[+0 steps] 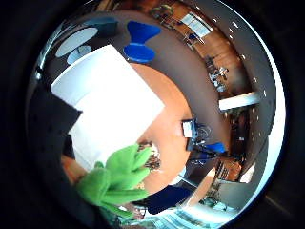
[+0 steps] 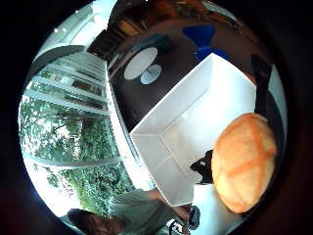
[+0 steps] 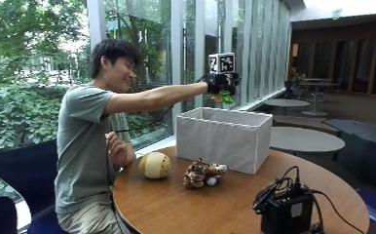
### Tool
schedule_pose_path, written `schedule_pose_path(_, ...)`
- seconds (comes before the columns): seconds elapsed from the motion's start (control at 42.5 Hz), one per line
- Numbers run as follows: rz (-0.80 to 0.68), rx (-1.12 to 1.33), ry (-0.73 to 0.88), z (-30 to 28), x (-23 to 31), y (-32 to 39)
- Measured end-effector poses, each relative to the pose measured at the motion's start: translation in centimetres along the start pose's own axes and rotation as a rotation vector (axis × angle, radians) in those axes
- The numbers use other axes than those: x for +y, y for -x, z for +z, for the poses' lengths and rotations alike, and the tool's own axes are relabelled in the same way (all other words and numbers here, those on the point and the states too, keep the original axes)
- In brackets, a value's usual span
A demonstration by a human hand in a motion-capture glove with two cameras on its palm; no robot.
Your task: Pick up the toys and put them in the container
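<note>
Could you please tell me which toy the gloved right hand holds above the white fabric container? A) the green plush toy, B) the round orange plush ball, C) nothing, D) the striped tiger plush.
A: the gloved right hand grips the green plush toy above the white fabric container; the round orange plush ball and the striped tiger plush lie on the round wooden table.

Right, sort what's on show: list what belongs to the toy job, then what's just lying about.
Job:
- green toy, gripped in the gloved hand above the container
- white container
- round orange toy on the table
- tiger toy on the table

Lying about:
- black box with cables
- blue chair
</note>
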State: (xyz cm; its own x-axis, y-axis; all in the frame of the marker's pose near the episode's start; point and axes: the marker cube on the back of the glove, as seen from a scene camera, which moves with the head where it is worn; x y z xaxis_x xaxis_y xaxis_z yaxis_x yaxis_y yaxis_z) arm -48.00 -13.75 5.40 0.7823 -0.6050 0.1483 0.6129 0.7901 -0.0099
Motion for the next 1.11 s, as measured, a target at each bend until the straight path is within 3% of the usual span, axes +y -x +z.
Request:
schedule_pose_path(0.259,-0.043,0.001,0.037,2.1,-1.8,2.5)
schedule_pose_path(0.471,-0.046,0.018,0.2,3.0,-1.6,2.4)
schedule_pose_path(0.636,-0.053,-0.054,0.294,2.1,-0.6,2.9)
schedule_pose_path(0.753,-0.047,-0.042,0.265,-0.3,0.4,2.8)
schedule_pose_path(0.989,0.053,0.058,0.224,-4.1,5.4,-3.5)
schedule_pose_path(1.106,0.163,0.08,0.3,-4.2,8.9,-8.3)
